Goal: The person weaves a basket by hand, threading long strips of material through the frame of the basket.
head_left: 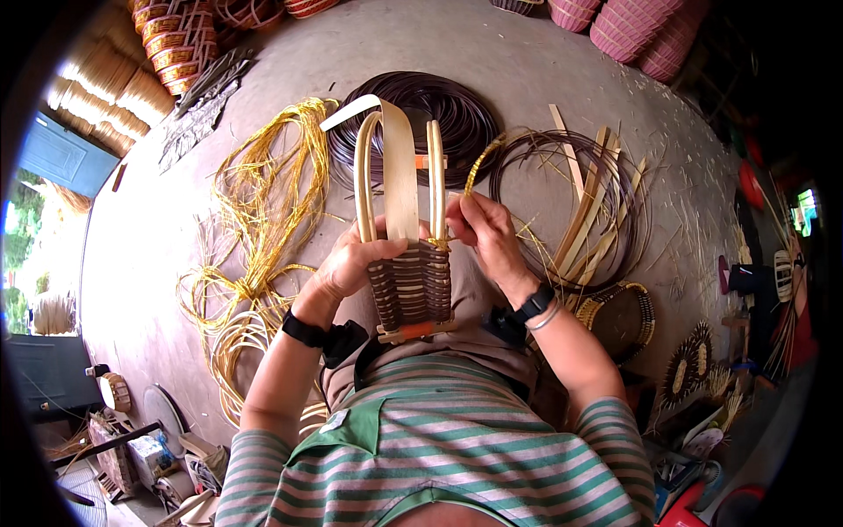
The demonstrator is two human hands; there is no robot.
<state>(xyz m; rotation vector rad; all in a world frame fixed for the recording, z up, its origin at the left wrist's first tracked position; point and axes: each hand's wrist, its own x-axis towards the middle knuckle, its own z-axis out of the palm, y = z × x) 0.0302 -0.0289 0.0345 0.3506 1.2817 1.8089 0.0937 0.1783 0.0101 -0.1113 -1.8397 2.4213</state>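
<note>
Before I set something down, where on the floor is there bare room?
There's a wide bare stretch of floor beyond the dark coil, toward the pink baskets. Another patch lies left of the golden strands. It's crowded beside the right hand, where flat strips and thin dark loops lie among scraps.

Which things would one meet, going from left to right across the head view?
Blue panel, golden strand bundle, left hand, woven piece, right hand, pale flat strips, pair of dark-rimmed ovals.

Weaving workshop: baskets (628,31), coiled strands (467,104)
</note>
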